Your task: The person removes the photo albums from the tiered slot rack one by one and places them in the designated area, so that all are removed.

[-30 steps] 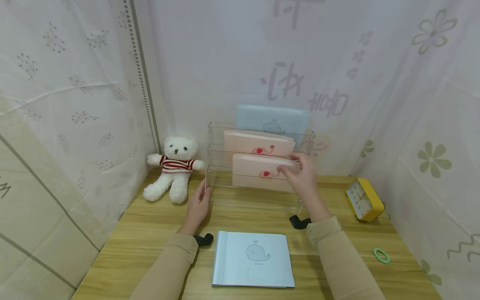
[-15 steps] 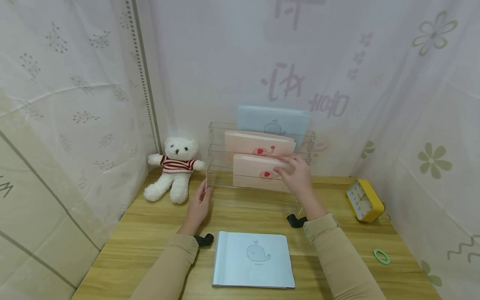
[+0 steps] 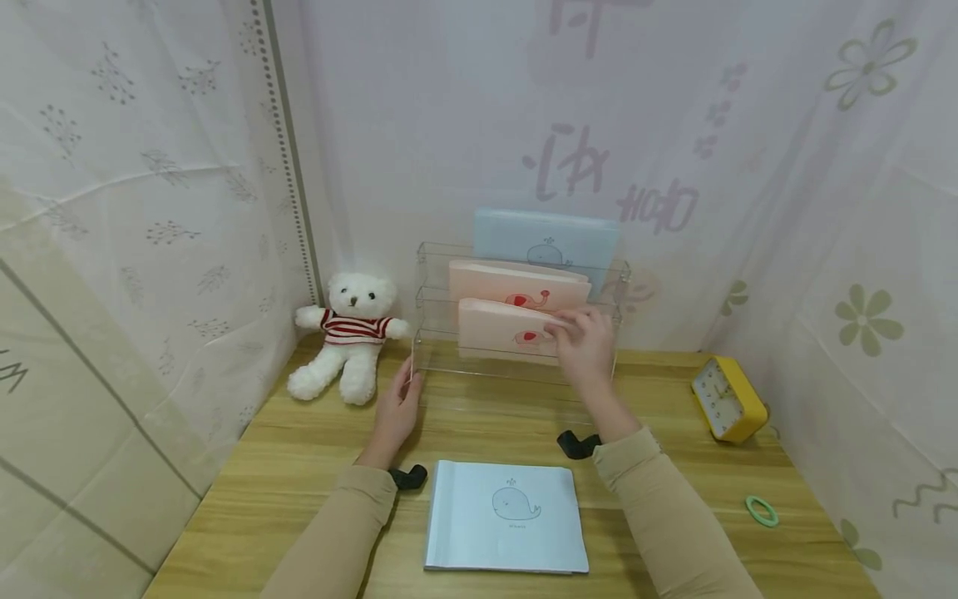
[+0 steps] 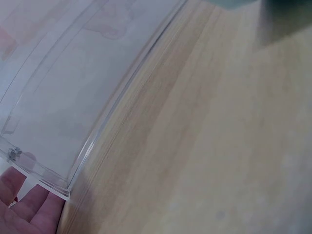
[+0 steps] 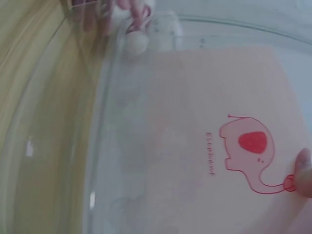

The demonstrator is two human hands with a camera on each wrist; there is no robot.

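Note:
A clear acrylic rack (image 3: 434, 356) with stepped tiers stands at the back of the table. My right hand (image 3: 587, 345) pinches the right upper part of a pink elephant booklet (image 3: 490, 329) in the front tier, thumb on its cover. That booklet sits slightly tilted, its left end higher. In the right wrist view the thumb (image 5: 304, 170) lies at the elephant's trunk. My left hand (image 3: 397, 412) grips the rack's left side edge; its fingers (image 4: 36, 202) show at the panel's corner in the left wrist view. Behind are another pink elephant booklet (image 3: 475, 279) and a blue whale booklet (image 3: 509, 229).
A pale blue whale booklet (image 3: 516, 545) lies flat on the wooden table (image 3: 299, 499) between the forearms. A white teddy bear (image 3: 352, 329) sits left of the rack. To the right are a yellow clock (image 3: 729, 399) and a green ring (image 3: 762, 512). Curtains enclose the table.
My right hand has slid left along the front pink booklet's top edge. The booklet has risen a little and shifted left, now tilted. My left hand stays on the rack.

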